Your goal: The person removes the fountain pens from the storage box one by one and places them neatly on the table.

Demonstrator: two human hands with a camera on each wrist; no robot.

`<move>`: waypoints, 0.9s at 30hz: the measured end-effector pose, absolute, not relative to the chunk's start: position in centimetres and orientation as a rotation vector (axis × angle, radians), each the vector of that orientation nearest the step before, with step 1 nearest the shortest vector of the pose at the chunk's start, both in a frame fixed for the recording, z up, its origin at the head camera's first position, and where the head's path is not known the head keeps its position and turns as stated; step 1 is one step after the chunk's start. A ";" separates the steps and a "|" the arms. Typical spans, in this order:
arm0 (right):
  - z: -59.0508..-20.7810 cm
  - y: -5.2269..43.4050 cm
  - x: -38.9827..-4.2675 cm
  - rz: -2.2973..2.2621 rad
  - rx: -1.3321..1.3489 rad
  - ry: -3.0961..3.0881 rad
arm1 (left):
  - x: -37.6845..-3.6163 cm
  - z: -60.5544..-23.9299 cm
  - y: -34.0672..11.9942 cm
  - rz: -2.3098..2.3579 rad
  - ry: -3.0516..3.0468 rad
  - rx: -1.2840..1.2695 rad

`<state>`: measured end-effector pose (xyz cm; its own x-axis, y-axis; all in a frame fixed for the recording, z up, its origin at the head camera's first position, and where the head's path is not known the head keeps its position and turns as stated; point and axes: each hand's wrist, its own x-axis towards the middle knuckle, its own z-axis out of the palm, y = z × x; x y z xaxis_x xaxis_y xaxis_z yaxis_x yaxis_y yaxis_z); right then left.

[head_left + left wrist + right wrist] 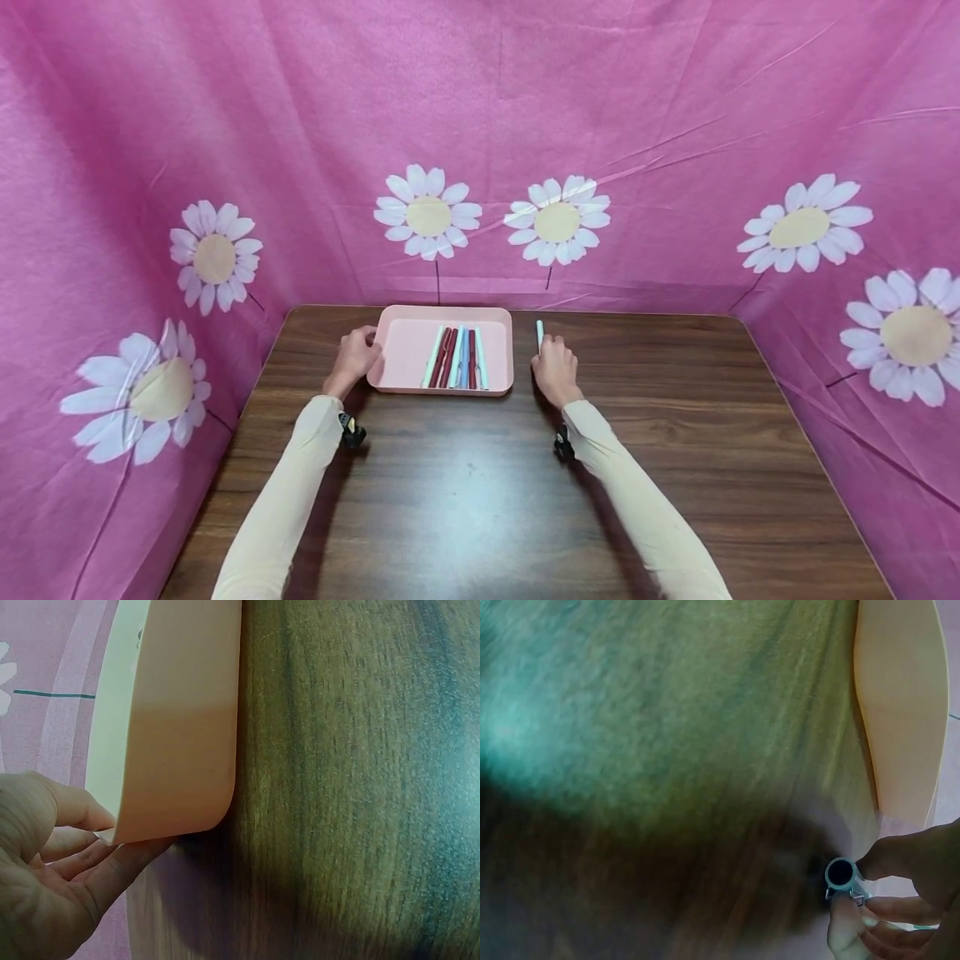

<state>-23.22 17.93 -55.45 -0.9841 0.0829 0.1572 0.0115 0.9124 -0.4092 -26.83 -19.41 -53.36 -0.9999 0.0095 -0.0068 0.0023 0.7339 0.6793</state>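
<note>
The left hand (352, 357) rests at the left end of the shallow pink plastic tray (406, 367) with rounded corners. The head view shows only the back of this hand against the tray wall. The left wrist view shows more: the thumb lies over the rim and the fingers (112, 862) curl under the tray's corner, so the hand grips the tray (184, 750) there.

The tray sits on the dark brown wood-grain table (487, 492), near its far edge and left of centre. In the tray lie slim pens (456, 358), side by side and touching, their long axes running away from the person with a slight lean. I count about six: a pale green one, two dark red, a light blue, another dark red and a pale one at the right; the exact count is hard to tell.

Just right of the tray, the right hand (556, 367) pinches one pale blue pen (539, 332). In the head view it points away from the person, its far end sticking out beyond the fingers, near the tabletop. The right wrist view shows the pen (840, 874) end-on, a dark round opening, held between curled fingertips (877, 862), with the tray wall (900, 712) beside it.

Pink cloth printed with white daisies (427, 212) hangs behind and at both sides.
</note>
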 end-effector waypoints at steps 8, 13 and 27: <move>-55.9 17.6 -23.3 0.586 -0.074 -2.877 | -26.6 -53.1 -19.4 1.136 2.916 0.005; -56.0 17.6 -23.2 0.555 -0.105 -2.878 | -26.6 -53.1 -19.2 1.146 2.926 -0.002; -55.0 16.6 -23.3 0.539 -0.022 -2.777 | -26.7 -53.2 -19.2 1.150 2.916 -0.004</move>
